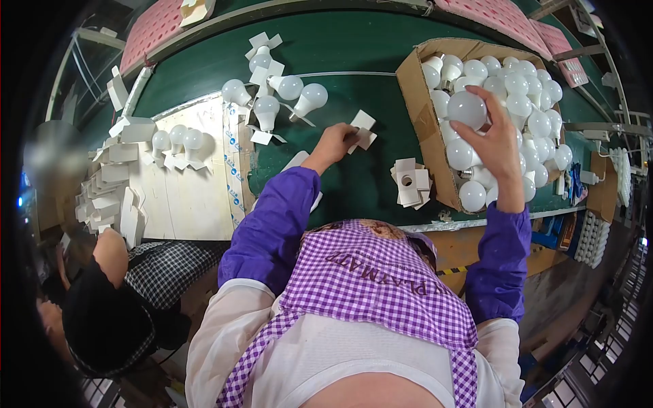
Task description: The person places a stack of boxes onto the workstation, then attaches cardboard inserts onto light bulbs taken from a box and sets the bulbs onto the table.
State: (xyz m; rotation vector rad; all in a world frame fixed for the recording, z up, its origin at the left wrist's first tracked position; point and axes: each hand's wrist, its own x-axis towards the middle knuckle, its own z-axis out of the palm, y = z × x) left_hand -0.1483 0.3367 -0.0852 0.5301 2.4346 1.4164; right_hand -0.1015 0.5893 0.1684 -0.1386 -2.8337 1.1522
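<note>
My left hand pinches a folded white card insert just above the green table. A light bulb with a frosted round dome is gripped by the fingers of my right hand, over the cardboard box. Many more bulbs fill that box. Between my hands lies a small stack of white card inserts, the top one with a round hole. Left of centre, several bulbs stand or lean on the green surface with card inserts around their bases.
A pale board at the left bears several bulbs with cards. Beside it are piled white cartons, near another person in dark clothing. Pink trays line the back edge. Blue items lie right of the box.
</note>
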